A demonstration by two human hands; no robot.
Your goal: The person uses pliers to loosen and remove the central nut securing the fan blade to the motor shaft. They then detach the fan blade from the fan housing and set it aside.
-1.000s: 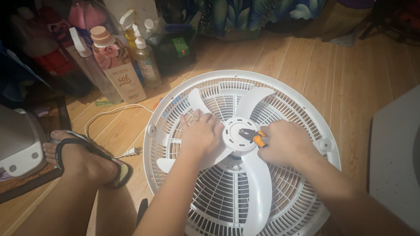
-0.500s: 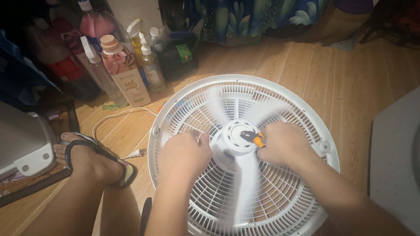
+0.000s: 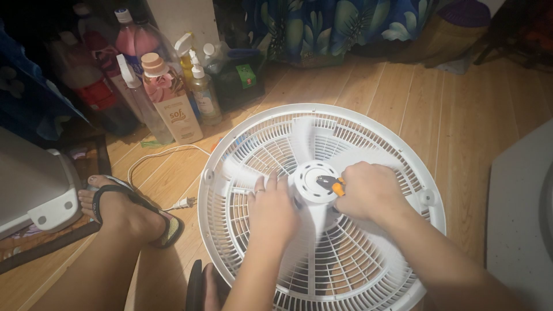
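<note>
- The right hand is clenched around pliers with orange handles; their dark nose rests on the white hub at the middle of the fan, the same place as a second ago.
- The left hand lies palm down with fingers spread on the blades just left of the hub, pressing rather than closing round anything. Half a second ago it was lower and curled, off the hub.
- The blades have turned: a second ago they were sharp, one pointing toward the person; now they are blurred, with one up at the top of the guard.
- My reading: the left hand swings the blades while the pliers pin the hub, so the hub fastening is probably being worked loose, and is not yet off.
- The fan lies flat on the wooden floor, its plug loose beside it.
- Bottles stand beyond, and a sandalled foot rests at the left.
</note>
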